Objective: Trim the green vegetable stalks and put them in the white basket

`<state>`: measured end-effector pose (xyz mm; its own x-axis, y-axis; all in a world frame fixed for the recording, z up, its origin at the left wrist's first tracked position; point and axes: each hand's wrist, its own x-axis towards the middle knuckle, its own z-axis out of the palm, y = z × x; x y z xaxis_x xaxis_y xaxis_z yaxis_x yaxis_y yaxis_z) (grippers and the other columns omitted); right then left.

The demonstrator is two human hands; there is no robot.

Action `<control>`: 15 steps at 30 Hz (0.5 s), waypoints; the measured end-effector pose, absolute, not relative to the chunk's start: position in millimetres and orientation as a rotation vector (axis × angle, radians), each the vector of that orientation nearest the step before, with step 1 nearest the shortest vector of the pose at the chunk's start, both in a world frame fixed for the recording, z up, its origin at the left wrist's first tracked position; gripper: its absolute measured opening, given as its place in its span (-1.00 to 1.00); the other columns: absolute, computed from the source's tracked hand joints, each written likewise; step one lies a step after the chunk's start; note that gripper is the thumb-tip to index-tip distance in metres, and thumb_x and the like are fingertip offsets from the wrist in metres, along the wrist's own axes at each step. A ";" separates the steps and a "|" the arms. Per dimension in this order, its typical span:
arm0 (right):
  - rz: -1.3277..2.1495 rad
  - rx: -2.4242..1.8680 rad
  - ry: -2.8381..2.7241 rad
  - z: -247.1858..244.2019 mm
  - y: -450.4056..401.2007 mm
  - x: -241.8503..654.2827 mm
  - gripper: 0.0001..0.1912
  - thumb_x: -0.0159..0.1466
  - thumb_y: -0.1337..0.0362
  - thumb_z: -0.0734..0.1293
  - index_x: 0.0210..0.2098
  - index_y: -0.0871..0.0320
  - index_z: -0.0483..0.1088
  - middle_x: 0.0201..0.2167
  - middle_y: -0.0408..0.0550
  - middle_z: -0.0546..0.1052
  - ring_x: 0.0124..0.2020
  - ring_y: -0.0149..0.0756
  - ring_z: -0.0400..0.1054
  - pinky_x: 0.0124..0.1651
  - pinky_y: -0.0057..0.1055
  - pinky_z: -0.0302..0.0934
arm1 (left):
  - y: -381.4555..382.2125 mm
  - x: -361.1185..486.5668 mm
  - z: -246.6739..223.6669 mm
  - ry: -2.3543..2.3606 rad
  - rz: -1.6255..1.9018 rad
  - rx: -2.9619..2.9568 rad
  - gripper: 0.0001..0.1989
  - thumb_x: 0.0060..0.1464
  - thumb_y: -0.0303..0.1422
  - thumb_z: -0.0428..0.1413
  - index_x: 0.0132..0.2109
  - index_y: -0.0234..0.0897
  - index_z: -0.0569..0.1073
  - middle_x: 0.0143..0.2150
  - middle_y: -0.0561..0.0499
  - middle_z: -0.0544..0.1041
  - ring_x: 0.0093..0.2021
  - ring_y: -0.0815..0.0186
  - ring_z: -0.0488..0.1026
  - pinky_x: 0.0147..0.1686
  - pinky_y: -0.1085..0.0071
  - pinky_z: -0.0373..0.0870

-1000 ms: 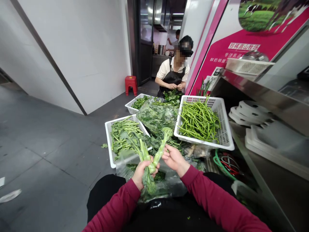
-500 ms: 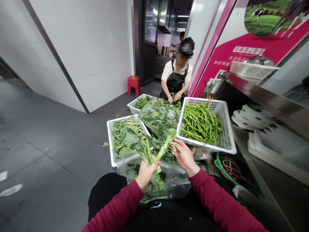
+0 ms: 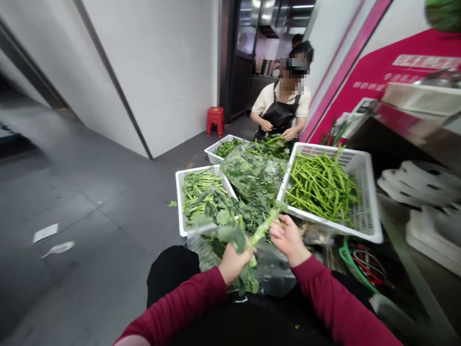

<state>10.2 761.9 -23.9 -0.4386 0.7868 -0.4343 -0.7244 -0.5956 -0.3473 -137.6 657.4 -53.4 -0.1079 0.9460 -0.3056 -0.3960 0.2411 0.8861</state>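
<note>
The left hand (image 3: 235,262) is closed around a thick, pale-green stalk (image 3: 264,229) with dark, floppy leaves (image 3: 232,235), its tip pointing to one o'clock above a clear plastic bag (image 3: 275,269). At the stalk's three o'clock, the right hand (image 3: 289,239) curls its fingers close to the upper end, though blur hides whether they pinch it. The step looks like picking over this stalk by hand, and the next move seems to call for a steady left grip and precise right fingertips.
</note>
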 end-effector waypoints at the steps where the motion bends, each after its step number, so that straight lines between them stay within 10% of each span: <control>1: 2.149 -0.733 -0.073 -30.5 758.4 11.4 -0.81 0.07 0.41 0.18 -0.58 0.14 0.02 -0.73 -0.34 0.06 -0.80 -0.64 -0.16 -0.80 -0.66 -0.24 | 653.8 -134.0 -54.9 1.112 1.257 0.567 -0.88 -0.26 -0.42 0.13 -0.47 -0.30 0.34 -0.53 -0.03 0.46 -0.51 0.33 0.38 -0.51 0.48 0.27; 15: 2.303 -1.021 -0.392 -84.6 788.3 5.2 -0.79 -0.04 0.41 0.29 -0.39 0.18 0.19 -0.71 -0.37 0.09 -0.80 -0.68 -0.19 -0.72 -0.63 -0.43 | 770.8 -207.8 -87.9 1.506 1.718 0.035 -0.82 -0.17 -0.40 0.10 -0.35 -0.41 0.38 -0.50 -0.01 0.45 -0.50 0.36 0.41 -0.43 0.44 0.31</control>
